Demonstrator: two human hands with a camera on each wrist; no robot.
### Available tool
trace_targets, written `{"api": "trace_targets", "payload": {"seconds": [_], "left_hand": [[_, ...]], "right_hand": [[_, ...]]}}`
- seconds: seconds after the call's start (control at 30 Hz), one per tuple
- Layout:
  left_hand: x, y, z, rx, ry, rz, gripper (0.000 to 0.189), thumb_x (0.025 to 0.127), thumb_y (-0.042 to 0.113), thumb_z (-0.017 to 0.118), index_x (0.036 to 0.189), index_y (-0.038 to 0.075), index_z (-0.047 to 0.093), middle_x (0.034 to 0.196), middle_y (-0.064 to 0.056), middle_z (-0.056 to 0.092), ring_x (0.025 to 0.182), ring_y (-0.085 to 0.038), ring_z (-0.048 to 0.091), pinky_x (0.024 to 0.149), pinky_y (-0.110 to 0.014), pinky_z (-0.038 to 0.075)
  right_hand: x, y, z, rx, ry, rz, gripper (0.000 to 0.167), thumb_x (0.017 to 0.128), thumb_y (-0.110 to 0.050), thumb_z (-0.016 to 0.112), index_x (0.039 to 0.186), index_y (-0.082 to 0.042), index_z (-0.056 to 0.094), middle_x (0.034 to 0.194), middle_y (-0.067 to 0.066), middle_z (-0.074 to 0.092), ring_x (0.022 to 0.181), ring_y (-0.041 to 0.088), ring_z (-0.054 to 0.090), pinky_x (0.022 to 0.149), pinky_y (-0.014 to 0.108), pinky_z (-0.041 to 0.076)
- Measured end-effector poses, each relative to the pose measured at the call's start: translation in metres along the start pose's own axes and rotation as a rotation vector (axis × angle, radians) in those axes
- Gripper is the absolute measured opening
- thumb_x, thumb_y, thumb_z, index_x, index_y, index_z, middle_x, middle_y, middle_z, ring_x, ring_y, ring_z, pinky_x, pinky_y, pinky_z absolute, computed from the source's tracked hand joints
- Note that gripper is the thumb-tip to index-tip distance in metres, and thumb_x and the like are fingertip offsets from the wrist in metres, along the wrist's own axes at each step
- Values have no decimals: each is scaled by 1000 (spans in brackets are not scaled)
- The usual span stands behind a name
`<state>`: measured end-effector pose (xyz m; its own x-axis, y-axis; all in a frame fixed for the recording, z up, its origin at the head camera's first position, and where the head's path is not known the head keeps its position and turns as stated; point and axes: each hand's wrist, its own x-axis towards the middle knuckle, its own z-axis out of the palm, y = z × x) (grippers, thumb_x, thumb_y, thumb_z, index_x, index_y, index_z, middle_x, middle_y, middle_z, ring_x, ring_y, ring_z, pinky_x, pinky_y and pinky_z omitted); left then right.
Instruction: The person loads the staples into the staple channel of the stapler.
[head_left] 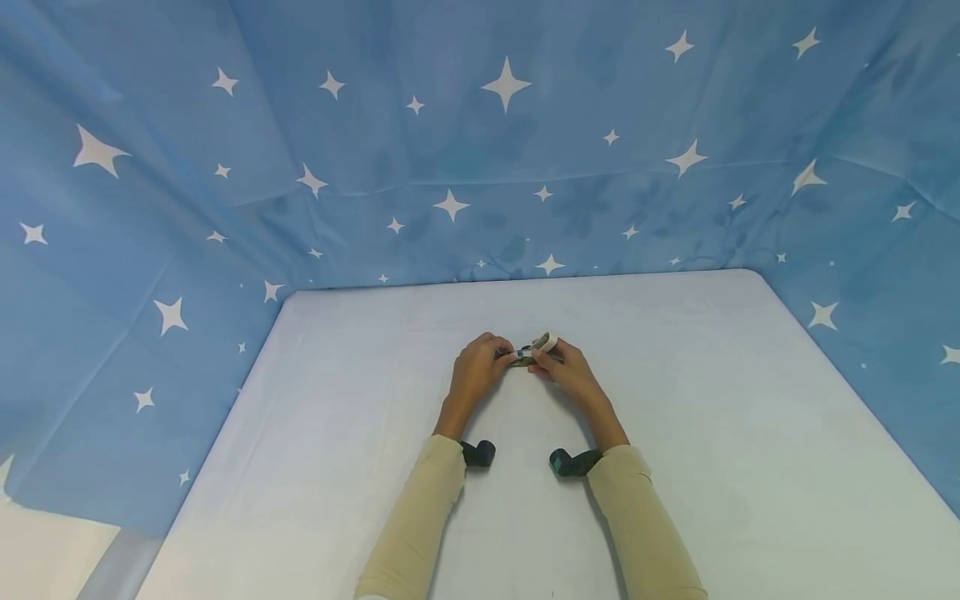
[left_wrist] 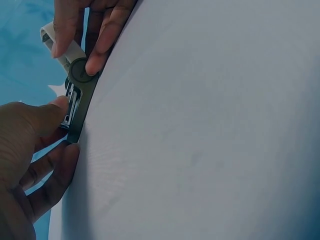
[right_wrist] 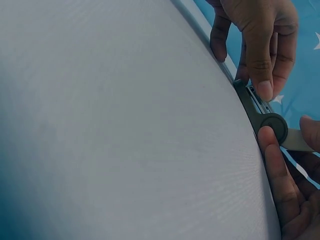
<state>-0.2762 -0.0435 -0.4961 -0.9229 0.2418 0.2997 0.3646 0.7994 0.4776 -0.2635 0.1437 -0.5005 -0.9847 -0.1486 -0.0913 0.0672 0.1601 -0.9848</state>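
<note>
Both hands are on a small dark green hinged tool [left_wrist: 88, 95] that looks like a stapler, near the back of the table. It has a round disc [right_wrist: 274, 125] at its hinge, a metal rail [left_wrist: 74, 102] and a cream arm [right_wrist: 299, 140] swung up and away. My left hand [head_left: 476, 367] pinches the rail end, its thumb on the metal and other fingers by the base tip. At the hinge end, my right hand [head_left: 573, 371] holds the tool, with a fingertip on the disc and the thumb against the cream arm. Fingers partly cover the tool.
A white-covered table [head_left: 360, 400] spreads around the hands, its far edge just beyond them. Blue curtains [head_left: 585, 167] with white stars hang behind and at both sides. Dark wrist-worn devices [head_left: 480, 454] stick out from both cream sleeves [head_left: 416, 517].
</note>
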Motion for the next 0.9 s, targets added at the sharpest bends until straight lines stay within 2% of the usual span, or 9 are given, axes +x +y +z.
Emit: {"api": "trace_targets", "payload": {"seconds": [0.2, 0.37, 0.53, 0.63, 0.9], "left_hand": [[-1, -2, 0, -5, 17, 5, 16, 88, 29, 72, 99, 18, 73, 95, 2, 67, 81, -13, 63, 70, -31, 53], [-1, -2, -1, -32, 13, 6, 15, 88, 28, 73, 99, 18, 73, 94, 1, 69, 86, -14, 66, 73, -34, 54], [-2, -1, -3, -38, -3, 17, 13, 88, 23, 73, 100, 19, 73, 95, 1, 68, 89, -15, 67, 75, -33, 55], [-3, -1, -3, -46, 1, 22, 13, 88, 22, 73, 101, 18, 75, 96, 0, 68, 89, -15, 67, 74, -32, 55], [-6, -1, -1, -59, -5, 25, 17, 89, 22, 72, 105, 19, 76, 102, 0, 68, 91, -14, 67, 74, -30, 54]], "right_hand": [[-1, -3, 0, 18, -12, 11, 46, 100, -19, 57, 138, 4, 47, 135, 27, 51, 102, 23, 68, 89, 22, 54], [-9, -20, -1, 38, -39, 22, 43, 101, -12, 54, 137, 9, 46, 134, 31, 51, 108, 35, 65, 91, 26, 54], [-14, -30, 0, 17, -43, 25, 41, 101, -11, 53, 135, 11, 45, 133, 31, 51, 112, 40, 63, 93, 28, 53], [-13, -28, 0, 21, -44, 23, 42, 101, -11, 53, 136, 10, 45, 134, 32, 51, 111, 39, 64, 92, 27, 53], [-3, -4, -1, 37, -25, -3, 45, 101, -17, 55, 137, 7, 46, 134, 30, 51, 107, 30, 66, 90, 22, 53]]}}
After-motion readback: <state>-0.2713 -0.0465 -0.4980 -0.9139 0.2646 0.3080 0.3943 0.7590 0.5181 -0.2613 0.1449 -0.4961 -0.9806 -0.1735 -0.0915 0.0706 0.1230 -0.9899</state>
